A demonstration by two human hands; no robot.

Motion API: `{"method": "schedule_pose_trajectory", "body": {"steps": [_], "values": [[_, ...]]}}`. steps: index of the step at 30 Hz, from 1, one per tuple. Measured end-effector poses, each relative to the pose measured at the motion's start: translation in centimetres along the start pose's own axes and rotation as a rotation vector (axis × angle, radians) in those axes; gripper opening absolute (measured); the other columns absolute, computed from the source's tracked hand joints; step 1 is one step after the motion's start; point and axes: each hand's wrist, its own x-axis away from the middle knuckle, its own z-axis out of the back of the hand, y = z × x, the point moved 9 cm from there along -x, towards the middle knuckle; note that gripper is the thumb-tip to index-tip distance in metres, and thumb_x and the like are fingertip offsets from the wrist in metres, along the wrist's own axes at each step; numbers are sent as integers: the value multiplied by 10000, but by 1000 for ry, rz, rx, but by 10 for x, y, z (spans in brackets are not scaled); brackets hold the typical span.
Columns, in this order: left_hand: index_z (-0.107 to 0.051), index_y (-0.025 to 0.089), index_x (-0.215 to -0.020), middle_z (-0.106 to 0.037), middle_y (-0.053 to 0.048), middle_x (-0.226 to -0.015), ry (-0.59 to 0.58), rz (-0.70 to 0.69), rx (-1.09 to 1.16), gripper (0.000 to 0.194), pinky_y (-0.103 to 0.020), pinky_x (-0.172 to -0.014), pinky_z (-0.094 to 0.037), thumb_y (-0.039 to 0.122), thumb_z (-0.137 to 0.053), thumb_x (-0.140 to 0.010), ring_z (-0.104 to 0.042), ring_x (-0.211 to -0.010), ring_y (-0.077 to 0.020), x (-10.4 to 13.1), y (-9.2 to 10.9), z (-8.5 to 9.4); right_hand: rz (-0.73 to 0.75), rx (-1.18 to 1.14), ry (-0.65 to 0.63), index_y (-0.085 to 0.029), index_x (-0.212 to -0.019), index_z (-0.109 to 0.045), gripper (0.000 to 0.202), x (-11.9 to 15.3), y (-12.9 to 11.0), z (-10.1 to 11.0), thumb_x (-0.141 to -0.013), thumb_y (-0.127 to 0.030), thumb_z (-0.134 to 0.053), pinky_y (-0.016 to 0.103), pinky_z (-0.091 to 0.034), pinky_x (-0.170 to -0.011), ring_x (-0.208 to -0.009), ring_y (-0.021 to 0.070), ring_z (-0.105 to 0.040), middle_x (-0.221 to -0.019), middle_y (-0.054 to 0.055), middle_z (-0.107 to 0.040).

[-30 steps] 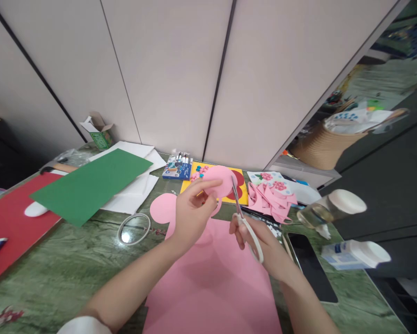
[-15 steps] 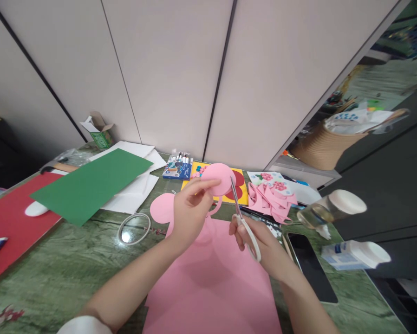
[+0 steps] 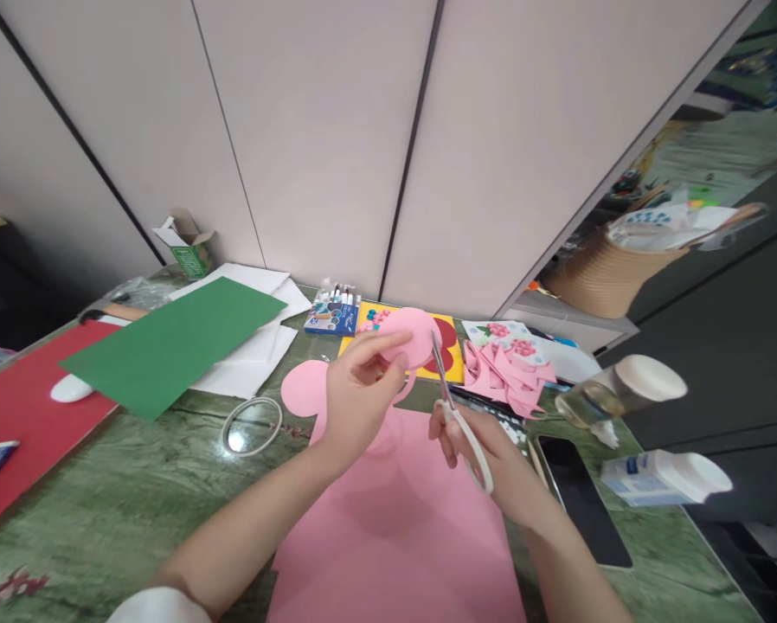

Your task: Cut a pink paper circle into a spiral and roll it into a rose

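My left hand (image 3: 366, 389) pinches a round pink paper piece (image 3: 413, 336) between thumb and fingers, holding it up above the table. A curved pink strip (image 3: 407, 386) hangs below that circle. Scissors (image 3: 463, 433) with white handles sit in my right hand (image 3: 485, 450), their blades pointing up at the circle's right edge. Whether the blades are fully closed is hard to make out. Just left of my left hand lies another pink paper circle (image 3: 303, 388). Under both hands spreads a large pink paper sheet (image 3: 394, 545).
Pink scraps (image 3: 509, 374) lie behind my right hand. A phone (image 3: 583, 497), a glass jar (image 3: 622, 391) and a white bottle (image 3: 666, 477) stand or lie at right. Left are a tape ring (image 3: 252, 427), green paper (image 3: 174, 346) and red paper (image 3: 31, 415). A marker box (image 3: 332, 311) is behind.
The pink circle has sunk very slightly in view, and the strip below it has shifted a little. Both hands keep their holds, and the view has drifted slightly.
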Motion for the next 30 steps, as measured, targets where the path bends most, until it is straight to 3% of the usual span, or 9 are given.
{"method": "schedule_pose_trajectory", "body": {"steps": [7, 20, 30], "values": [[-708, 213, -874, -590, -19, -798, -13, 5, -38, 178, -176, -558, -444, 157, -615, -734, -526, -676, -92, 1, 0, -1, -3, -24, 6, -195, -786, -505, 365, 0, 0, 0, -940, -443, -286, 267, -335, -605, -617, 137, -441, -616, -24, -451], [-713, 212, -856, -599, -11, -740, -16, 8, 1, 190, -206, -610, -459, 137, -588, -735, -534, -686, -104, 0, 0, -2, -2, -9, 5, -196, -784, -505, 370, 0, 0, -2, -935, -456, -289, 270, -331, -604, -592, 136, -440, -594, -27, -457], [-700, 207, -914, -632, -41, -862, 14, 53, 22, 201, -214, -606, -474, 204, -642, -721, -567, -726, -121, 1, -4, -1, -16, -23, -1, -196, -767, -502, 375, -1, 1, -3, -932, -461, -293, 263, -326, -601, -595, 139, -436, -594, -26, -457]]}}
